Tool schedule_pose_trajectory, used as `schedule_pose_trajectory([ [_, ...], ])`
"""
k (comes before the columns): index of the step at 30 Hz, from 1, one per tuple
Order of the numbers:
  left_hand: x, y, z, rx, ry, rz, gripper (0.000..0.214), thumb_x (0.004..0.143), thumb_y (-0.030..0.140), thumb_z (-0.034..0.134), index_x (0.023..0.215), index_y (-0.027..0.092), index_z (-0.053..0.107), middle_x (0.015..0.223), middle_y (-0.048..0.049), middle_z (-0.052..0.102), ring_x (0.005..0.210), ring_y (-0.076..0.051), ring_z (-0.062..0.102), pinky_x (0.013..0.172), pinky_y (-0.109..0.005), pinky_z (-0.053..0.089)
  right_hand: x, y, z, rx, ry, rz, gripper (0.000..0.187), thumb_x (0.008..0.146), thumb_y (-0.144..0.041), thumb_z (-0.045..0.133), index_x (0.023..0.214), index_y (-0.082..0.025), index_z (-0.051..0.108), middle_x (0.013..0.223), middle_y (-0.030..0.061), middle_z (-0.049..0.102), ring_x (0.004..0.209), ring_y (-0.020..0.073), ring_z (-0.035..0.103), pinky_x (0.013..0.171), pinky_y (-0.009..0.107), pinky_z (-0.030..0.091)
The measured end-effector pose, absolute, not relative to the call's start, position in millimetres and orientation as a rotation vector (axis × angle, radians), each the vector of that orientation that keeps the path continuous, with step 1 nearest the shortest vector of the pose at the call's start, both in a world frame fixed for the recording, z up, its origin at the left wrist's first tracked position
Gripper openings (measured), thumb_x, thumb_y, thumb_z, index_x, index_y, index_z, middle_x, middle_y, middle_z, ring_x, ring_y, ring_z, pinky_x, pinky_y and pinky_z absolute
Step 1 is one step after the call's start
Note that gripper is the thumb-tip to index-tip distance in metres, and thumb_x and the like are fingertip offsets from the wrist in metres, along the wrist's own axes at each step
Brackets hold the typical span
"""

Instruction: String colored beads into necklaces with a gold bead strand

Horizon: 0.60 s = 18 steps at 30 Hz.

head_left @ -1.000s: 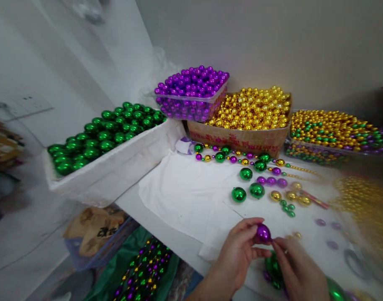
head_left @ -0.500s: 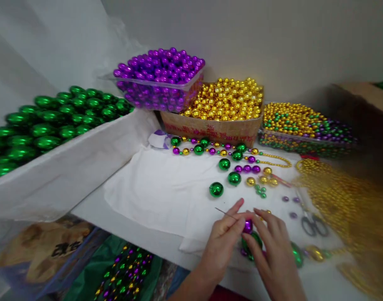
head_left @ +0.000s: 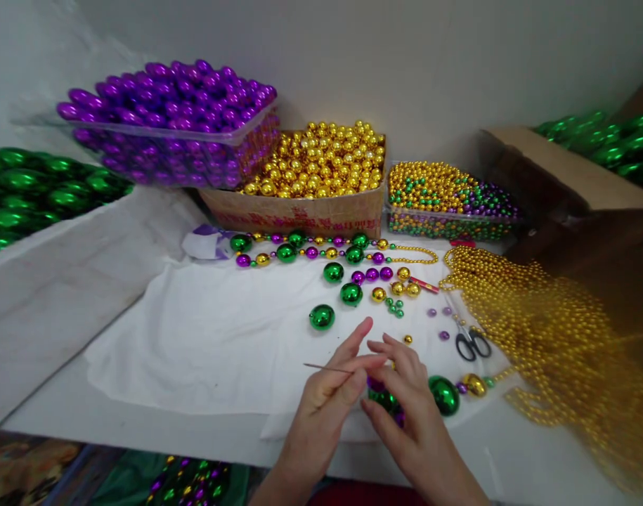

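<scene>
My left hand is closed, pinching a thin needle that points out to the left. Against its fingertips, my right hand curls closed around a purple bead, mostly hidden by the fingers. A green bead shows just below, between the hands. To the right of my right hand, a large green bead and a gold bead lie in a strand that runs on into small gold beads. Loose large green beads and purple beads rest beyond the hands.
Black-handled scissors lie right of the hands, beside a heap of gold bead strands. A beaded necklace stretches across the white cloth. Behind stand a purple-bead tub, a gold-bead box and a mixed-bead tub.
The view has turned to the right, so everything sits further left in the picture. Both hands stay together at the needle and beads, the right fingers drawn closer to the left.
</scene>
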<state>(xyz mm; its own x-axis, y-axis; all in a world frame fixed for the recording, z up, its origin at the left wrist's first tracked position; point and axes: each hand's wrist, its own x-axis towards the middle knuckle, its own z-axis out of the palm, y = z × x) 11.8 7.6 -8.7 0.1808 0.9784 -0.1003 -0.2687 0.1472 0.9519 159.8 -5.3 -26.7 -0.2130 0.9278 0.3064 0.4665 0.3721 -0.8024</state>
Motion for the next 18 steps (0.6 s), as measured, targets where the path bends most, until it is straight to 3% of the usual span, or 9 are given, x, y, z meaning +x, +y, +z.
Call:
schedule_pose_trajectory([
  [2,14,8,-7,1.02,0.908,1.107,0.023,0.087,0.03,0.057,0.101,0.021,0.074,0.145,-0.005,0.043,0.138,-0.027,0.031,0.115,-0.04,0.021,164,-7,-24,-1.221,-1.702,0.893,0.014,0.089,-0.023,0.053,0.093,-0.026,0.065,0.107,0.0044,0.063,0.111,0.0239,0.051,0.093,0.041,0.039],
  [4,16,8,-7,0.991,0.868,1.115,0.025,0.089,0.03,0.054,0.101,0.021,0.074,0.142,-0.0067,0.047,0.136,-0.028,0.034,0.113,-0.044,0.024,167,-8,-24,-1.244,-1.46,1.114,0.016,0.091,-0.028,0.054,0.083,-0.023,0.066,0.087,0.0028,0.065,0.089,0.0186,0.057,0.079,0.032,0.044],
  [8,21,17,-15,0.845,0.748,1.111,0.028,0.093,0.03,0.047,0.103,0.02,0.072,0.134,-0.0105,0.055,0.122,-0.029,0.051,0.101,-0.046,0.041,175,-5,-29,-1.211,-0.818,1.47,0.018,0.081,-0.038,0.067,0.083,-0.02,0.068,0.067,-0.0003,0.062,0.056,0.0089,0.049,0.049,0.02,0.035],
  [10,26,29,-28,0.898,0.733,0.999,0.029,0.092,0.028,0.048,0.113,0.021,0.067,0.129,-0.0117,0.059,0.111,-0.027,0.058,0.094,-0.044,0.047,180,-1,-28,-1.159,-0.567,1.43,0.02,0.075,-0.037,0.073,0.083,-0.02,0.068,0.067,-0.0008,0.062,0.051,0.0059,0.045,0.044,0.016,0.03],
  [13,42,61,-57,1.222,0.938,0.841,0.043,0.084,0.018,0.057,0.126,0.022,0.056,0.123,-0.01,0.061,0.093,-0.022,0.063,0.086,-0.039,0.05,185,4,-22,-1.128,-0.443,1.181,0.019,0.074,-0.033,0.074,0.083,-0.019,0.066,0.079,0.0015,0.066,0.052,0.0049,0.046,0.044,0.016,0.032],
  [16,65,99,-88,1.712,1.14,0.791,0.036,0.083,0.008,0.049,0.113,0.021,0.064,0.122,-0.0083,0.058,0.112,-0.023,0.052,0.102,-0.039,0.038,185,6,-14,-1.094,-0.484,1.055,0.014,0.079,-0.03,0.069,0.085,-0.018,0.064,0.089,0.0045,0.068,0.052,0.0055,0.047,0.046,0.018,0.035],
  [18,81,120,-103,1.797,1.142,0.715,0.033,0.081,0.003,0.048,0.103,0.02,0.066,0.119,-0.0091,0.058,0.114,-0.025,0.05,0.104,-0.042,0.033,182,6,-12,-1.073,-0.511,1.05,0.013,0.081,-0.03,0.067,0.084,-0.017,0.063,0.091,0.0058,0.069,0.049,0.005,0.046,0.045,0.018,0.034],
])
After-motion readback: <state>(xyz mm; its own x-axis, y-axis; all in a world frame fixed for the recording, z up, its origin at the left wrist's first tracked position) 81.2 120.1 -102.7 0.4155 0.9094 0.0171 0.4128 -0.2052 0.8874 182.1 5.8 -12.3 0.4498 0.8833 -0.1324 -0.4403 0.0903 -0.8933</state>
